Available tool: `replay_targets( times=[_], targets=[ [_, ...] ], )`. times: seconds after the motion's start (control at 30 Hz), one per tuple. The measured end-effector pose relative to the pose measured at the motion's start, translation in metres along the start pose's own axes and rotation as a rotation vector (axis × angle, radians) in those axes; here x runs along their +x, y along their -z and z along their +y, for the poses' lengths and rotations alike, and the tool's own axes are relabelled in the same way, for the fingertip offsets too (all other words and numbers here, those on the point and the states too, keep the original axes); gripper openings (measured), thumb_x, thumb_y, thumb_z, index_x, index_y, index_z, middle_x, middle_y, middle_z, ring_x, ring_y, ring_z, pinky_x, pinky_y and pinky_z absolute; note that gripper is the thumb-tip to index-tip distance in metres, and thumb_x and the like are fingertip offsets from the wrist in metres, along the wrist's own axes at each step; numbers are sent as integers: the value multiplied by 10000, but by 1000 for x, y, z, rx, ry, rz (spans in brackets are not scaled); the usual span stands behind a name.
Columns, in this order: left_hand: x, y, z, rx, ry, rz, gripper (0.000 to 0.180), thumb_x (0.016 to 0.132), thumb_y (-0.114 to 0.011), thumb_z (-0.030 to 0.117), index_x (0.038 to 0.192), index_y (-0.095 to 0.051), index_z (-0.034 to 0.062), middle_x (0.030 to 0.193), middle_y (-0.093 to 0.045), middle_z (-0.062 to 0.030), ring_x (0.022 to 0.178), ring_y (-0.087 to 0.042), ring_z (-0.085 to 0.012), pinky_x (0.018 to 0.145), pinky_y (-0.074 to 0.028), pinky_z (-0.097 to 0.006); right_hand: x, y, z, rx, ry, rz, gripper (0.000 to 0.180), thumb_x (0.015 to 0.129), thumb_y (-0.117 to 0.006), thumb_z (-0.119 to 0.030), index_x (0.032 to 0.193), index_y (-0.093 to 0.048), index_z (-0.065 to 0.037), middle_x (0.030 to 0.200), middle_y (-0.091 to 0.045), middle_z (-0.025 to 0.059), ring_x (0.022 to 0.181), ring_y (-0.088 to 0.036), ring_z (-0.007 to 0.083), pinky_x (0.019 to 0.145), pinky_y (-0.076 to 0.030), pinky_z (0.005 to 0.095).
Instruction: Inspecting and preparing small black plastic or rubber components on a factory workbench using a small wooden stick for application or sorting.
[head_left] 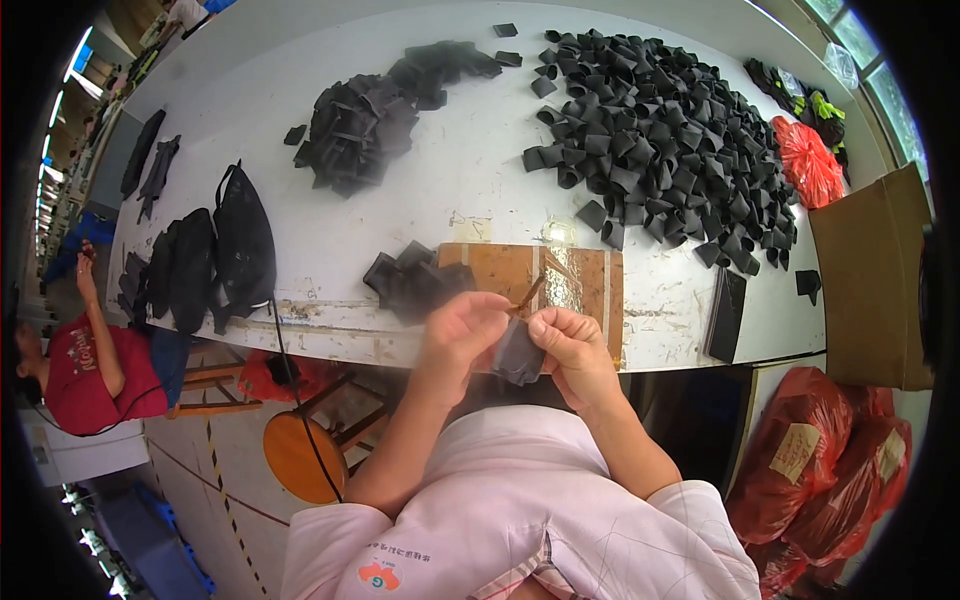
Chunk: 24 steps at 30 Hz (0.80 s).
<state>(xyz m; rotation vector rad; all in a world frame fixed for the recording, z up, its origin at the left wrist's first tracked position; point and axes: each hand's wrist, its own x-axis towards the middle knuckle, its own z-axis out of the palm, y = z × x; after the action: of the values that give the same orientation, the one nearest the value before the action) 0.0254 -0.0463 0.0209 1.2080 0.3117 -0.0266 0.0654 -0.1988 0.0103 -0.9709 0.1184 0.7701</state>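
Close to my body at the table's front edge, both hands work on a small dark grey fabric piece [519, 355]. My right hand [574, 345] is closed, pinching the upper edge of this piece between thumb and forefinger. My left hand [468, 328] is closed too, its fingertips together at a thin brown strip [530, 293] that sticks up above the piece. The left palm hides part of the fabric. Under and beyond my hands lies a brown board [480, 257] with clear tape. Left of the board is a small heap of dark pieces [412, 285].
A large pile of dark tubular pieces [650, 140] covers the table's far right; another heap [350, 135] lies far left. Black bags [243, 235] rest at the left. A cardboard box [875, 280] and red bags [800, 450] stand right. A person [95, 365] sits beyond a stool [303, 457].
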Motion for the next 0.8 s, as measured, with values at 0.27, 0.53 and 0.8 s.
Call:
replay_targets(
  times=[0.27, 0.53, 0.8],
  targets=[
    [-5, -1, -1, -286, 384, -164, 144, 793, -567, 147, 848, -586, 16, 670, -594, -43, 526, -532, -97, 458, -393, -205, -8, 13, -5, 132, -19, -71, 56, 827, -569, -80, 790, -587, -41, 707, -590, 4, 619, -557, 74, 565, -470, 203],
    [-10, 1, 3, -193, 356, -155, 80, 760, -592, 58, 809, -591, -4, 661, -600, -42, 504, -538, -88, 408, -390, -179, -8, 11, -11, -138, 26, -118, 91, 796, -624, -125, 761, -607, -43, 682, -575, -17, 584, -514, 44, 523, -424, 169],
    [-14, 1, 0, -8, 205, -104, 65, 763, -606, 29, 809, -589, -13, 643, -579, -22, 498, -508, -53, 412, -362, -153, -8, 1, -6, -780, 452, 160, 128, 767, -646, -148, 803, -596, -36, 740, -564, 30, 581, -513, 108, 512, -416, 221]
  ],
)
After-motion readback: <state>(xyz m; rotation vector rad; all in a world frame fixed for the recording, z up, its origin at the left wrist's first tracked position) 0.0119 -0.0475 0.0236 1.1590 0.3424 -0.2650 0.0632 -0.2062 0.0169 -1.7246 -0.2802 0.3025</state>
